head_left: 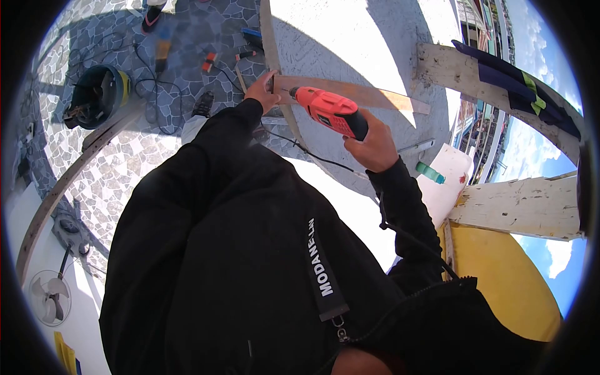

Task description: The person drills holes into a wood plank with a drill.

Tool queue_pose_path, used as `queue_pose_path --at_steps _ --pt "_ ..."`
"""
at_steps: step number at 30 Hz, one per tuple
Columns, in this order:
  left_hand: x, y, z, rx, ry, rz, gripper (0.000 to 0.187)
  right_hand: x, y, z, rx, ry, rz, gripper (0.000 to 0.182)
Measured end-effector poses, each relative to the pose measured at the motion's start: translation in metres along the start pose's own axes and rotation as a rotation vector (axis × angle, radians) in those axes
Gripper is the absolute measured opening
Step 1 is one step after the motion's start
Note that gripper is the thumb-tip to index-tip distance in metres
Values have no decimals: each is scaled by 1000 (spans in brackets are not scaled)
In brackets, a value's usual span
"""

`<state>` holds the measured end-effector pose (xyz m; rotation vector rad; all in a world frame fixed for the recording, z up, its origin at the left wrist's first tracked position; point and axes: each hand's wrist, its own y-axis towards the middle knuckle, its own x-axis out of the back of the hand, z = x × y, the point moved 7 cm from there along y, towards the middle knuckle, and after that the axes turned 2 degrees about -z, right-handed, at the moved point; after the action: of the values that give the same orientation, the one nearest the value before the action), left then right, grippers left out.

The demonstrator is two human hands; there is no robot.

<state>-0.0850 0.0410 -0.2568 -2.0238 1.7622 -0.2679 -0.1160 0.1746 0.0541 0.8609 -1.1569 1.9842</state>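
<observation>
"What are you holding?"

"My right hand (378,144) has a red drill (328,106). That grip is curled all round the black handle. The drill is over the wooden board (384,99), with its nose turned to the end by my left hand (262,94). I can't tell if the tip is touching the wood."

"Is it heavy?"

"I think so, a bit, and most at the front. It looks hard, so I can squeeze it well. The handle is the best place to hold it, and I'd say fingers should be far from the spinny nose."

"And the other hand?"

"That grip is pinching the end of the board, thumb on one side and fingers on the other. I can't tell how hard it squeezes."

"Will the board wobble?"

"It's long and thin, so I guess it's light and stiff, maybe a little bendy. It lies flat on the grey slab (344,59), and it could slide or turn. Holding it by its edges seems good. The wood may have splinters, so I wouldn't rub it."
</observation>
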Motion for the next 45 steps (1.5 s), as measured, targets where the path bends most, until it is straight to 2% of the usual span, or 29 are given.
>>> queue_pose_path --at_steps 2,4,5,7,8,10,13,20,25,32,35,37,40,45 --pt "-2 5 9 -13 -44 3 80 0 1 2 5 -5 -3 47" --pt "4 0 -10 -126 193 -54 81 -3 2 4 -7 -44 43 48" --pt "8 -2 -18 -124 191 -57 81 -2 4 6 -5 -46 47 48" --pt "2 -13 -20 133 -62 143 79 -5 4 10 -24 -86 93 51" --pt "3 -13 -19 138 -64 140 79 -5 6 12 -23 -87 100 51" --pt "7 -11 -24 -21 120 68 82 -6 7 16 -24 -166 125 53" --pt "9 -8 -18 -23 115 46 82 -9 6 21 -32 -225 141 56" --pt "9 -4 -14 -11 148 36 81 -11 3 25 -60 -240 141 57" --pt "13 -16 -30 169 191 106 81 -12 6 23 -54 -229 125 55" --pt "13 -8 -20 45 273 42 81 -6 14 22 -55 -160 100 50" --pt "13 -8 -21 53 292 43 81 -6 16 22 -56 -156 111 50" --pt "13 -12 -21 160 236 93 81 -6 16 23 -53 -166 93 49" --pt "15 -13 -27 106 252 70 81 -6 16 24 -40 -182 94 49" --pt "14 -15 -27 154 184 101 81 -6 17 26 -58 -201 110 50"
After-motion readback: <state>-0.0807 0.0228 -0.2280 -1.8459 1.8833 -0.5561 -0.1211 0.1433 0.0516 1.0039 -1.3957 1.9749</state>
